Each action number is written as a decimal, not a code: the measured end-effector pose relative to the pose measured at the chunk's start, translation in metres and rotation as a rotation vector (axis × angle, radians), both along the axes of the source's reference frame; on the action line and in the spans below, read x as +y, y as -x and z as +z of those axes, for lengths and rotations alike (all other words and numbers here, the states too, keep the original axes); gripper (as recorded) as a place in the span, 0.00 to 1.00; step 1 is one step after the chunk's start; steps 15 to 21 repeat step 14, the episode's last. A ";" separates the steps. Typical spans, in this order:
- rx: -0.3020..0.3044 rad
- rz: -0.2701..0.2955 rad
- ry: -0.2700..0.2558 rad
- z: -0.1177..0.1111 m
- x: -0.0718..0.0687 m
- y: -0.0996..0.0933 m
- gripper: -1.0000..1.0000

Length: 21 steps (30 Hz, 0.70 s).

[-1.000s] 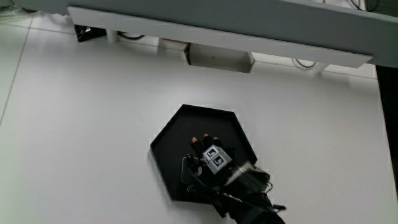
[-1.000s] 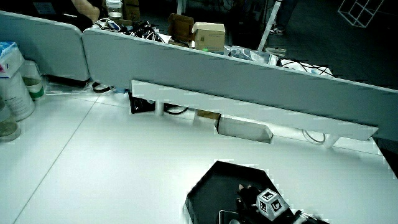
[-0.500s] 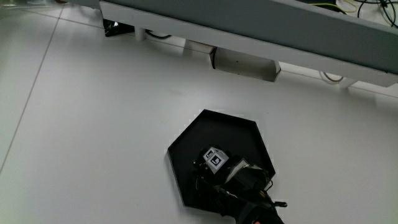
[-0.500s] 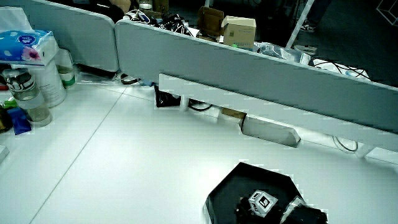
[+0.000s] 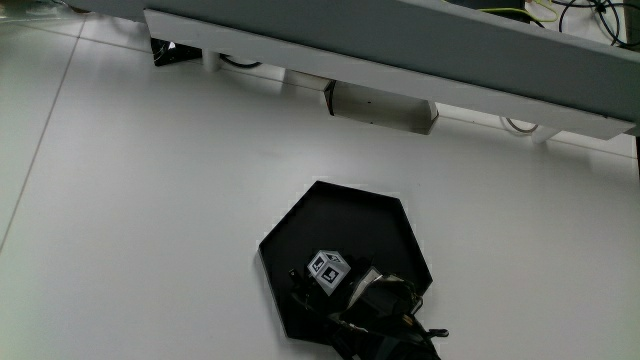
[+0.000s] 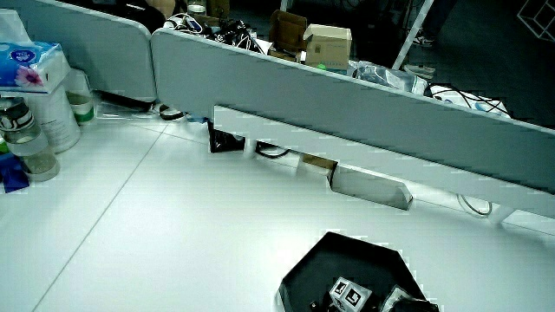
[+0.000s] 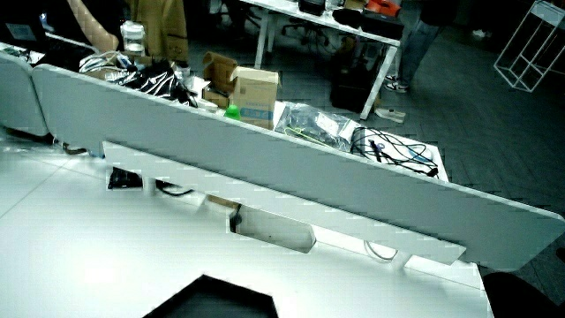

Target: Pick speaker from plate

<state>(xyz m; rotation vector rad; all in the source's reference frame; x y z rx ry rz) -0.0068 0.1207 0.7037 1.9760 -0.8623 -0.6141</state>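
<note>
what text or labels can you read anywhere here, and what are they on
None can be read.
Patterned cube on the hand, over the plate: black-and-white marker squares, no words.
Blue packet beside the bottles at the table's edge: print too blurred.
Cardboard box: no readable label.

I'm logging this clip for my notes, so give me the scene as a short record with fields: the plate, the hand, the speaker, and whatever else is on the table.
plate: black hexagonal tray on the white table, near the person's edge
hand: gloved hand low over the plate's nearer part, patterned cube on its back
speaker: hidden under the hand; grasp cannot be judged
other items: tissue box and containers at the table's edge in a side view
partition: low grey partition
</note>
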 end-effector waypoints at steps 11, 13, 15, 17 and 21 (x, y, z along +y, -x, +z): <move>-0.120 0.096 -0.101 -0.031 -0.026 -0.011 1.00; -0.139 0.117 -0.146 -0.044 -0.035 -0.016 1.00; -0.147 0.128 -0.172 -0.052 -0.039 -0.020 1.00; -0.147 0.128 -0.172 -0.052 -0.039 -0.020 1.00; -0.147 0.128 -0.172 -0.052 -0.039 -0.020 1.00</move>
